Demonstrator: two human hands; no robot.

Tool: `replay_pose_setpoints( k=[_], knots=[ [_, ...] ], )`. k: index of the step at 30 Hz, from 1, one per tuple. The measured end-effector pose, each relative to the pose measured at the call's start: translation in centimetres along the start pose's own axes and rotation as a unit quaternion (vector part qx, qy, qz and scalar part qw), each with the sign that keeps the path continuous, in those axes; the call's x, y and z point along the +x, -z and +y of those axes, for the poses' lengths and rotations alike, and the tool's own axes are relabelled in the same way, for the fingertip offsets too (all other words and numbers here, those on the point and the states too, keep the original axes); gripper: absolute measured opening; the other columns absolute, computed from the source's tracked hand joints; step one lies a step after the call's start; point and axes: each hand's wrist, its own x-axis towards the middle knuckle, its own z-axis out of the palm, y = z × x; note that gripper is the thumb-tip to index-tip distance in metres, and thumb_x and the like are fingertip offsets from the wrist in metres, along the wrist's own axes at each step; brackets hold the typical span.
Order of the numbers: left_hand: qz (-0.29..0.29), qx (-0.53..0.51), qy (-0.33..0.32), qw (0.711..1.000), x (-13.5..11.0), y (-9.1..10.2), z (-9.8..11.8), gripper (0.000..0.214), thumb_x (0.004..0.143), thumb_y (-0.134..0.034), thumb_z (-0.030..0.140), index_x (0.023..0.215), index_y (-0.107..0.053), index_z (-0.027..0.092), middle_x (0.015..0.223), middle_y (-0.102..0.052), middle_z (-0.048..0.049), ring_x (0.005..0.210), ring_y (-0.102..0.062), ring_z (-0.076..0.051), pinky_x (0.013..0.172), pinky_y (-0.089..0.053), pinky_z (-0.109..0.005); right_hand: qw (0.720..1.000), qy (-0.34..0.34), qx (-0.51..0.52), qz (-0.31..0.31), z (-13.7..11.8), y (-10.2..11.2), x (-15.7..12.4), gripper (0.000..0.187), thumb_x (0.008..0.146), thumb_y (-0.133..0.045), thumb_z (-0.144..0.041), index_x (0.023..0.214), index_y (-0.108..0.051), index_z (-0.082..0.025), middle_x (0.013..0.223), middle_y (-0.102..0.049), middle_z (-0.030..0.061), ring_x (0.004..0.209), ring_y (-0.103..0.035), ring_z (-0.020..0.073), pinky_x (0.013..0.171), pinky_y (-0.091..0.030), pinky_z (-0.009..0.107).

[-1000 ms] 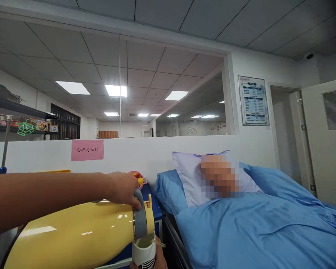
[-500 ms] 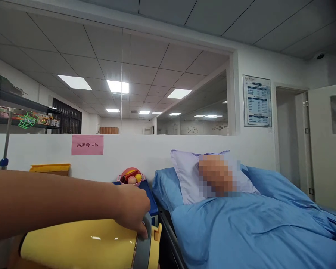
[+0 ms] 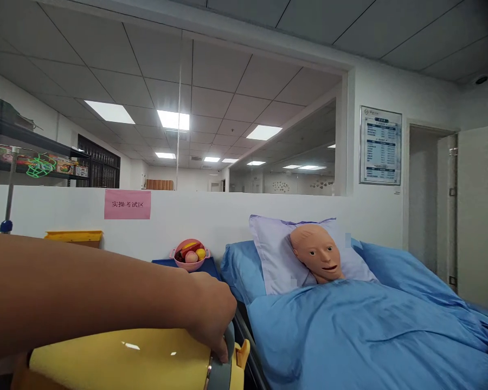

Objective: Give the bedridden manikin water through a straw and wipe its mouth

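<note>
My left hand (image 3: pixel 213 311) reaches in from the left edge, its fingers closed around the grey handle part of a yellow thermos jug (image 3: pixel 126 357). The jug lies tilted on its side, its wide body to the left and its grey collar (image 3: pixel 219 374) and yellow spout end (image 3: pixel 242 355) to the right. Its lower side is cut off by the frame's bottom edge, so what is under the spout is hidden. The spout end is beside the bed's dark side rail (image 3: pixel 250 346). My right hand does not show.
A manikin (image 3: pixel 315 252) lies on a white pillow (image 3: pixel 268 254) under a blue quilt (image 3: pixel 350 330). Behind my hand, a pink basket of fruit (image 3: pixel 190 266) stands on a blue-topped cabinet (image 3: pixel 162 263). A metal pole (image 3: pixel 10 189) rises at the left, near a yellow-edged box (image 3: pixel 73 236).
My left hand and the jug have moved a little to the right and down in the view. The camera has shifted slightly. The manikin's face shows clearly now.
</note>
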Motion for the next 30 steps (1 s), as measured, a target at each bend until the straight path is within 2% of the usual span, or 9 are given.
replay_pose_setpoints(
  k=[8, 10, 14, 18, 21, 22, 24, 27, 30],
  knots=[
    [-0.017, -0.014, 0.005, 1.0, 0.7, 0.4, 0.1, 0.043, 0.064, -0.068, 0.06, 0.081, -0.074, 0.021, 0.07, -0.068, -0.0099, 0.057, -0.061, -0.024, 0.044, -0.043, -0.031, 1.0, -0.012, -0.008, 0.012, 0.1, 0.7, -0.4, 0.083, 0.054, -0.073, -0.047, 0.133, -0.047, -0.045, 0.097, -0.074, -0.0078, 0.122, -0.053, 0.0412, 0.065, -0.059, 0.051],
    [-0.018, -0.011, 0.003, 1.0, 0.7, 0.4, 0.2, 0.045, 0.066, -0.066, 0.062, 0.083, -0.074, 0.021, 0.07, -0.068, -0.0107, 0.056, -0.061, -0.025, 0.044, -0.044, -0.033, 1.0, -0.014, -0.013, 0.013, 0.1, 0.4, -1.0, 0.077, 0.057, -0.072, -0.05, 0.131, -0.05, -0.044, 0.094, -0.074, -0.0066, 0.117, -0.056, 0.0412, 0.065, -0.059, 0.05],
    [-0.015, -0.013, 0.016, 1.0, 0.4, 0.2, 0.5, 0.044, 0.067, -0.065, 0.063, 0.082, -0.074, 0.022, 0.068, -0.068, -0.0099, 0.055, -0.061, -0.024, 0.046, -0.046, -0.033, 0.999, -0.026, -0.027, 0.003, 0.9, -1.7, -3.9, 0.05, 0.073, -0.063, -0.06, 0.121, -0.059, -0.043, 0.088, -0.075, -0.0021, 0.102, -0.066, 0.0366, 0.06, -0.058, 0.043],
    [-0.018, -0.025, 0.014, 0.999, 0.4, 0.1, 0.5, 0.044, 0.066, -0.067, 0.061, 0.081, -0.075, 0.02, 0.067, -0.068, -0.0111, 0.053, -0.059, -0.025, 0.047, -0.045, -0.035, 0.998, -0.042, -0.041, -0.017, 3.1, -5.5, -8.7, 0.054, 0.088, -0.053, -0.057, 0.127, -0.054, -0.021, 0.11, -0.068, 0.0079, 0.092, -0.068, 0.0246, 0.073, -0.06, 0.041],
    [-0.016, -0.03, 0.013, 0.999, 0.5, 0.1, 0.5, 0.047, 0.066, -0.067, 0.061, 0.087, -0.077, 0.019, 0.075, -0.071, -0.0137, 0.057, -0.062, -0.029, 0.048, -0.047, -0.039, 0.997, -0.052, -0.05, -0.028, 4.7, -8.2, -12.3, 0.05, 0.081, -0.059, -0.059, 0.124, -0.056, -0.035, 0.107, -0.071, 0.0046, 0.1, -0.066, 0.0316, 0.068, -0.061, 0.042],
    [-0.021, -0.028, 0.01, 0.999, 0.5, 0.2, 0.4, 0.048, 0.066, -0.066, 0.061, 0.089, -0.077, 0.019, 0.076, -0.071, -0.014, 0.059, -0.063, -0.029, 0.049, -0.047, -0.039, 0.997, -0.053, -0.052, -0.031, 5.1, -8.9, -13.4, 0.053, 0.081, -0.06, -0.058, 0.126, -0.055, -0.031, 0.109, -0.07, 0.0053, 0.101, -0.066, 0.0323, 0.07, -0.061, 0.044],
    [-0.036, -0.021, 0.008, 0.999, 0.7, 0.2, 0.3, 0.05, 0.067, -0.065, 0.062, 0.092, -0.076, 0.02, 0.078, -0.072, -0.0139, 0.064, -0.065, -0.03, 0.05, -0.048, -0.037, 0.996, -0.056, -0.055, -0.035, 5.8, -10.0, -15.1, 0.049, 0.077, -0.062, -0.055, 0.122, -0.058, -0.037, 0.108, -0.071, 0.0022, 0.104, -0.065, 0.0359, 0.068, -0.061, 0.044],
    [-0.056, -0.011, 0.008, 0.998, 1.1, 0.4, 0.2, 0.052, 0.067, -0.063, 0.064, 0.093, -0.075, 0.021, 0.081, -0.073, -0.0134, 0.07, -0.066, -0.03, 0.049, -0.048, -0.035, 0.996, -0.058, -0.058, -0.039, 6.5, -10.9, -17.0, 0.048, 0.064, -0.067, -0.052, 0.111, -0.06, -0.053, 0.097, -0.074, -0.0057, 0.109, -0.061, 0.0426, 0.055, -0.059, 0.042],
    [-0.055, -0.012, 0.01, 0.998, 1.4, 0.3, 0.1, 0.052, 0.065, -0.064, 0.064, 0.093, -0.075, 0.021, 0.083, -0.073, -0.0131, 0.07, -0.066, -0.03, 0.048, -0.047, -0.035, 0.996, -0.057, -0.055, -0.044, 6.9, -11.3, -18.3, 0.055, 0.061, -0.068, -0.051, 0.115, -0.057, -0.056, 0.092, -0.075, -0.0049, 0.111, -0.06, 0.0445, 0.055, -0.058, 0.045]
  ],
)
